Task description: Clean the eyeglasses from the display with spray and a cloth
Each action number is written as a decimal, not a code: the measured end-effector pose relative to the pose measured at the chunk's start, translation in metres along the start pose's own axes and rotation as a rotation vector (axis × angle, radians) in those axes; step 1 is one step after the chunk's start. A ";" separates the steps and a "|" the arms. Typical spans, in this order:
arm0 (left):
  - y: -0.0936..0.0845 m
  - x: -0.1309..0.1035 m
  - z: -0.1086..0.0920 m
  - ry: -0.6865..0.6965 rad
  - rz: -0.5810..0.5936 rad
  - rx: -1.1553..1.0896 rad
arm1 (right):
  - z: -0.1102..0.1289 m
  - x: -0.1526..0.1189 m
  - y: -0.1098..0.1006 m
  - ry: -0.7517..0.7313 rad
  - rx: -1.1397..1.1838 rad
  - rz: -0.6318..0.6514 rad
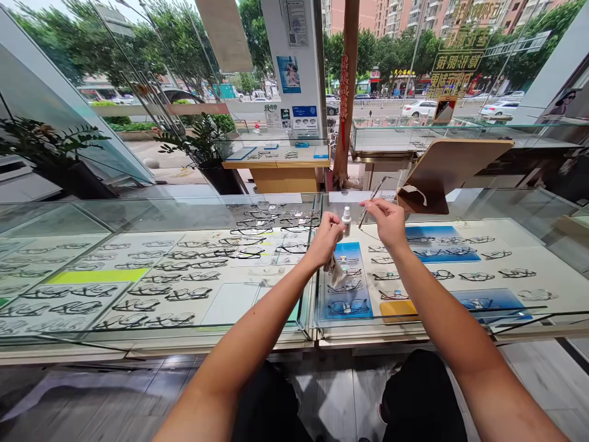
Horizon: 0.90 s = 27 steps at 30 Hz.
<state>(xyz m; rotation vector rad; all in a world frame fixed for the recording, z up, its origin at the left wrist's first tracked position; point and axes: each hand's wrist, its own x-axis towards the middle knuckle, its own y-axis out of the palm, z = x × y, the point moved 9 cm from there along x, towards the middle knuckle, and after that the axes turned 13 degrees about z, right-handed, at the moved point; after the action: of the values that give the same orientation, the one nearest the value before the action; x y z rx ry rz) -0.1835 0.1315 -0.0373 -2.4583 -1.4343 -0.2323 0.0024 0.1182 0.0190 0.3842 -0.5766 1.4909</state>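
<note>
My left hand [326, 238] is closed around a crumpled greyish cleaning cloth [337, 271], which hangs below the fingers. Just beyond its fingertips is a small white spray bottle [346, 222], upright; I cannot tell whether the fingers grip it or it stands on the glass. Raised a little above the counter, my right hand [387, 220] pinches a thin-framed pair of eyeglasses [365, 215] between thumb and fingers. The glasses are tilted, and part of their frame is hard to make out against the background.
Under both forearms runs a glass display case [317, 319] with several rows of eyeglasses [172, 264] inside. On its top at the right leans a brown board-like stand [453, 166]. Potted plants [209, 150] and another display counter [276, 164] stand beyond, before large windows.
</note>
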 end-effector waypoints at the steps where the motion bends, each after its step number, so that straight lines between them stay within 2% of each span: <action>1: 0.007 0.000 0.007 -0.064 0.065 -0.017 | -0.002 0.001 -0.007 0.006 0.001 -0.037; 3: 0.020 -0.002 0.010 -0.100 0.173 0.064 | -0.007 0.004 -0.015 0.017 -0.008 -0.078; 7: 0.030 -0.008 -0.004 0.023 0.233 0.488 | -0.012 0.005 -0.019 0.013 -0.037 -0.092; 9: 0.028 -0.008 -0.005 0.033 0.204 0.606 | -0.012 0.004 -0.018 0.008 -0.051 -0.091; 12: 0.015 -0.006 -0.007 0.068 0.068 0.710 | -0.013 0.003 -0.015 0.010 -0.053 -0.087; 15: 0.009 0.000 0.001 0.031 0.018 0.760 | -0.011 0.003 -0.012 0.006 -0.044 -0.082; 20: 0.013 0.011 0.027 -0.081 0.108 0.744 | -0.013 0.003 -0.010 0.022 -0.054 -0.081; 27: 0.012 0.014 0.029 -0.062 0.101 0.789 | -0.017 0.003 -0.009 0.023 -0.042 -0.076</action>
<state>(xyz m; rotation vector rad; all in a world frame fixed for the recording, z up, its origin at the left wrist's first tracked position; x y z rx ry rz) -0.1659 0.1467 -0.0632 -1.8747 -1.1171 0.3696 0.0133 0.1304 0.0080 0.3522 -0.5688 1.4062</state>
